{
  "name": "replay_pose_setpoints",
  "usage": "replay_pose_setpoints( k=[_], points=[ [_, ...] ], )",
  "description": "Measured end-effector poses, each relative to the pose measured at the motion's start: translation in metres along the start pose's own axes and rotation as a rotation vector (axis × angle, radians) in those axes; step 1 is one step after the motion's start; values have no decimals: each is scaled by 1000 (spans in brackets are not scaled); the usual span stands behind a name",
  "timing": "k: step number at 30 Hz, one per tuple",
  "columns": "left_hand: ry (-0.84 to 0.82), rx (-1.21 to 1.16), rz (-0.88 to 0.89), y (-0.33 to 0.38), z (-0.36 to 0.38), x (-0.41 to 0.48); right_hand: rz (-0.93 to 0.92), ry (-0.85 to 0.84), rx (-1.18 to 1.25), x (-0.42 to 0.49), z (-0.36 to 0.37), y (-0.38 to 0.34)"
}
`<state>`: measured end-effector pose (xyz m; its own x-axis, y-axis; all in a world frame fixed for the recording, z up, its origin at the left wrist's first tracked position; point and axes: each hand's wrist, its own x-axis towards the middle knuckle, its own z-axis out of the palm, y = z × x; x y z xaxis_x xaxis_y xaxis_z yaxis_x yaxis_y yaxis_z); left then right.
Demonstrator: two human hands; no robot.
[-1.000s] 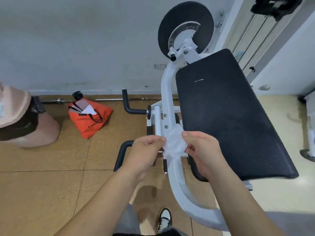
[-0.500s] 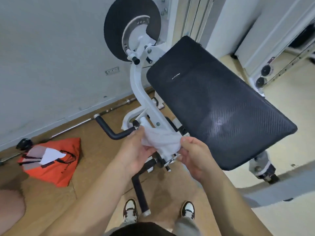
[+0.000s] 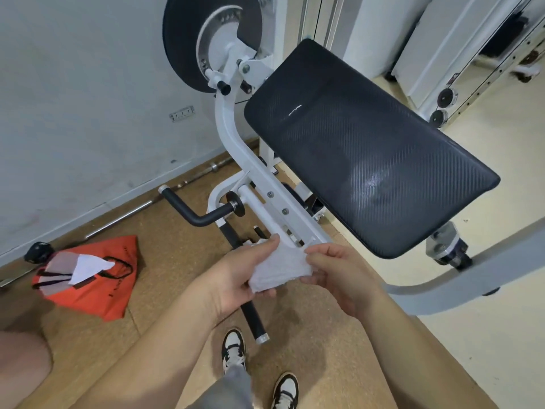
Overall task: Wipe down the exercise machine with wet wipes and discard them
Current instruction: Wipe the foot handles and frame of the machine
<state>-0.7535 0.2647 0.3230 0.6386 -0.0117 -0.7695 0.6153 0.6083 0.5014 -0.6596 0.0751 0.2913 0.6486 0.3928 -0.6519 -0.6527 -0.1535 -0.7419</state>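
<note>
A white wet wipe (image 3: 280,268) is stretched between both hands, in front of the lower end of the exercise machine's white frame arm (image 3: 253,172). My left hand (image 3: 239,278) grips its left side, thumb on top. My right hand (image 3: 339,273) pinches its right edge. The machine's black padded rest (image 3: 368,149) slopes off to the right, with a wet sheen on it. A black weight plate (image 3: 182,45) sits at the top of the arm. Black handles (image 3: 194,214) stick out on the left and below.
An orange bag (image 3: 94,278) with papers lies on the brown floor at left. A barbell (image 3: 124,214) runs along the wall's base. Another person's knee (image 3: 20,358) shows at the lower left. A grey frame bar (image 3: 472,278) curves at right. My shoes (image 3: 233,349) are below.
The view has swung left to right and closer to the pad. Both hands have kept hold of the wipe and spread it wider between them, a little lower off the frame arm.
</note>
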Motion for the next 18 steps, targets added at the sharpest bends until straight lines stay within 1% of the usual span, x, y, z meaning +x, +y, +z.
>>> replay_pose_setpoints(
  k=[2, 4, 7, 8, 10, 13, 14, 16, 18],
  points=[
    [61, 103, 4, -9, 6, -2, 6, 44, -49, -7, -11, 6],
    [116, 142, 35, -21, 10, -4, 20, 113, -91, -9, -21, 11],
    [193, 38, 94, -33, 4, 0, 37, 227, -167, 5, -29, 22],
    [230, 36, 120, -36, -2, 5, 28, 266, -215, 13, -29, 26],
    [315, 137, 153, -41, -11, 17, -18, 318, -374, 31, -25, 32],
    [531, 338, 186, -45, -28, 46, -146, 292, -686, 68, -19, 36],
    [579, 381, 210, -43, -34, 58, -196, 284, -800, 84, -17, 37],
    [604, 436, 268, -34, -47, 82, -242, 266, -1026, 120, -16, 40],
    [610, 568, 394, -20, -61, 106, -184, 251, -1190, 155, -16, 43]
  ],
)
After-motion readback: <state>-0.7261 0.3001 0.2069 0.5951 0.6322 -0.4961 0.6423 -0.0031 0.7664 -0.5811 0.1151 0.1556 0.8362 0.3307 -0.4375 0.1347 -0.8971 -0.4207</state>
